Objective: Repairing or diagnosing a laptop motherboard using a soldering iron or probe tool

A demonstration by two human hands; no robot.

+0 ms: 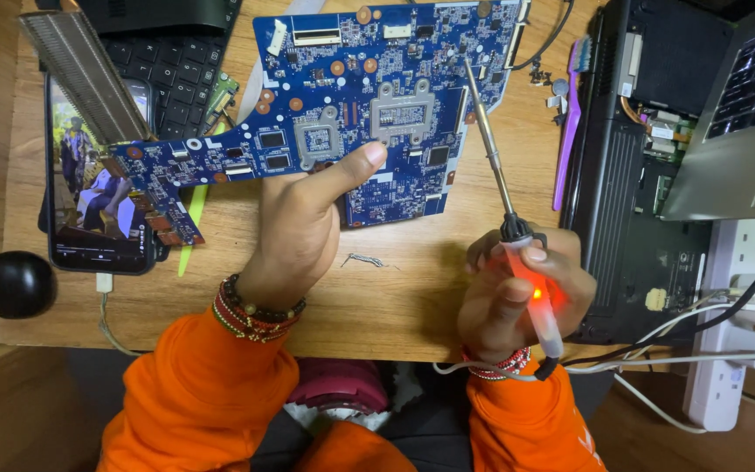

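The blue circuit board (369, 105) lies flat on the wooden desk (412, 288), a little above the middle of the view. It is large and irregular in shape, with two metal-framed chip sockets near its centre and many small copper rings and grey chips.

The left hand (303, 227) presses on its lower edge — the thumb on top, the other fingers curled together beneath. To solder well here, I think this hand must keep the board steady.

The right hand (522, 297) has its fingers clamped around a soldering iron (504, 201) whose handle glows red; the thin tip reaches the right part of the board — it should touch only the joint, briefly.

A phone (98, 192) lies to the left, an opened laptop (648, 175) to the right.
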